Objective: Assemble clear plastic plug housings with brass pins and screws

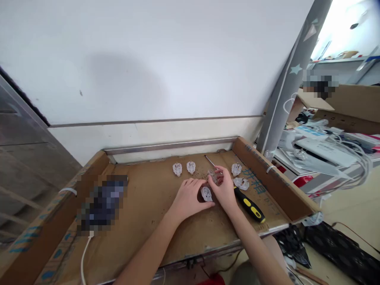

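My right hand [223,188] pinches a clear plastic plug casing [212,176] in its fingertips above a brown cardboard board [154,198]. My left hand [189,198] arches beside it, thumb and fingers around a second clear plug [206,194]; I cannot tell whether it grips that plug. Under my right wrist lies a screwdriver with a black-and-yellow handle [249,204], its thin shaft [209,160] showing beyond my fingers. Several more clear plugs [177,169] stand in a loose row at the back, and another [241,183] lies near the handle.
Cardboard walls [273,178] edge the board, with dark specks scattered on it. A pixelated object [102,204] and a white cable [84,257] lie at left. To the right are a grey pillar [289,75], white cables [353,158] and cardboard boxes [353,105].
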Available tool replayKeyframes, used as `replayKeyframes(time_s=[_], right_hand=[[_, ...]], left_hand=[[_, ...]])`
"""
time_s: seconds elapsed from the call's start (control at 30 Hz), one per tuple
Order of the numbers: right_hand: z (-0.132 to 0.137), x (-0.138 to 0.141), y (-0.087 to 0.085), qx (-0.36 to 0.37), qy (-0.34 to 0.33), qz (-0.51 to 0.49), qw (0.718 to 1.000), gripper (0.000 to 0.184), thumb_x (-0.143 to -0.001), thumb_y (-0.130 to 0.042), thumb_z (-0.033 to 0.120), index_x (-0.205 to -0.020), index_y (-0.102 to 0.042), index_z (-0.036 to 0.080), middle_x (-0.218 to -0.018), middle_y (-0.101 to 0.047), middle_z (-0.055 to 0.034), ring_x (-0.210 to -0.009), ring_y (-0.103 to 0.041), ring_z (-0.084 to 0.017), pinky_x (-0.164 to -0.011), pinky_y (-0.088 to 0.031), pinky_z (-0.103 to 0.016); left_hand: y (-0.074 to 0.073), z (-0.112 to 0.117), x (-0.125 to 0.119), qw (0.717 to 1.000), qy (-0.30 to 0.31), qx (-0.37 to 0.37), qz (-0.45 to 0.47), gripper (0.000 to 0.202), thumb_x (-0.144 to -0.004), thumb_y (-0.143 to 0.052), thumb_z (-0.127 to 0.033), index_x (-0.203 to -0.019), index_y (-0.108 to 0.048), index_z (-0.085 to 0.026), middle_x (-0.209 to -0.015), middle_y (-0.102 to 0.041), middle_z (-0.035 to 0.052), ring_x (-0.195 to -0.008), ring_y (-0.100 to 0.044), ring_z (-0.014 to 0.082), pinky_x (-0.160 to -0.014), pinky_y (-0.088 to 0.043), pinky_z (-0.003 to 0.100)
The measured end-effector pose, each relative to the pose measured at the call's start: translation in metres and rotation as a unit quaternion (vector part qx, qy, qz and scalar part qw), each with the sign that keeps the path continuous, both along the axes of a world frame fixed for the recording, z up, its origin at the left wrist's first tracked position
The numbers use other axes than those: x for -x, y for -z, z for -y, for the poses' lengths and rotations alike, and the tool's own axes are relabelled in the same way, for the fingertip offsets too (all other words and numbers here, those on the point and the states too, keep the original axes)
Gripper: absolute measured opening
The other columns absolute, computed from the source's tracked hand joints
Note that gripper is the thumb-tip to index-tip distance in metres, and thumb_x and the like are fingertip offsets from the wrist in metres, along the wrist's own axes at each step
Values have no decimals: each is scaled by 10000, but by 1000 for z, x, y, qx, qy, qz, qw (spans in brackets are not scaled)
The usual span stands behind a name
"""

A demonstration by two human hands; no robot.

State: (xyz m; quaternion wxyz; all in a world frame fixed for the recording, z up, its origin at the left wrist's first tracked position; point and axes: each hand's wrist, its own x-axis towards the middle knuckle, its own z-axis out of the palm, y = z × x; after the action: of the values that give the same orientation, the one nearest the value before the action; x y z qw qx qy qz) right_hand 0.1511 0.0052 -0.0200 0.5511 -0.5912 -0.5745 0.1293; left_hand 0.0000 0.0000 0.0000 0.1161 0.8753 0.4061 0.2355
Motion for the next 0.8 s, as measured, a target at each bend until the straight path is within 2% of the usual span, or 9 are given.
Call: replayKeyframes(time_s=[0.07,0.13,0.23,0.37,0.53,0.67,0.8], right_hand=[[2,0,-2,-6,-7,7,1000,295,-782,-562,369,-952,-571,128,-888,-544,-51,-727,-497,-96,-697,-452,-267],[3,0,-3,-14,-21,9,1000,272,-802,-555,377,-879,-575,117,-879,-548,-41,-745,-503,-89,-711,-452,-267],[2,-1,-1,-22,-37,-4,999,288,-830,-532,388,-898,-568,110,-930,-561,-48,-804,-524,-95,-739,-465,-279],[0,-2,4,-9,-58,-35,998,312,-853,-500,402,-930,-563,107,-875,-577,-40,-785,-546,-95,-750,-480,-294],[-1,1,4,9,-98,-63,993,316,-859,-490,404,-924,-557,102,-971,-584,-63,-800,-562,-89,-725,-499,-270],[2,4,2,39,-131,-54,989,330,-855,-494,419,-910,-559,99,-883,-594,-44,-661,-535,-53,-599,-476,-207],[6,5,1,37,-121,-30,991,345,-847,-501,435,-903,-567,102,-835,-593,-31,-621,-513,-46,-575,-452,-199]], left_hand=[[-1,0,1,1000,3,8,-1,604,-656,-698,-534,-1135,-514,-217,-1077,-614,41,-982,-527,253,-879,-391,402],[-1,1,1,1000,2,16,0,599,-673,-675,-550,-1144,-514,-219,-1096,-611,42,-993,-527,253,-882,-392,402],[-2,-1,3,999,-28,9,17,489,-768,-601,-507,-1152,-515,-216,-1102,-611,40,-1012,-521,241,-889,-392,393],[0,-6,6,995,-89,-19,35,297,-867,-510,-356,-1127,-538,-215,-1078,-620,33,-1018,-525,219,-888,-393,378],[3,-9,5,992,-112,-40,50,239,-862,-527,-317,-1075,-565,-216,-1031,-637,22,-975,-544,209,-850,-406,353],[5,-11,2,989,-133,-51,52,167,-859,-531,-302,-982,-591,-206,-952,-650,25,-915,-559,208,-799,-410,337],[5,-11,1,986,-153,-53,47,123,-858,-529,-305,-889,-603,-212,-872,-656,9,-859,-572,199,-751,-399,326]])
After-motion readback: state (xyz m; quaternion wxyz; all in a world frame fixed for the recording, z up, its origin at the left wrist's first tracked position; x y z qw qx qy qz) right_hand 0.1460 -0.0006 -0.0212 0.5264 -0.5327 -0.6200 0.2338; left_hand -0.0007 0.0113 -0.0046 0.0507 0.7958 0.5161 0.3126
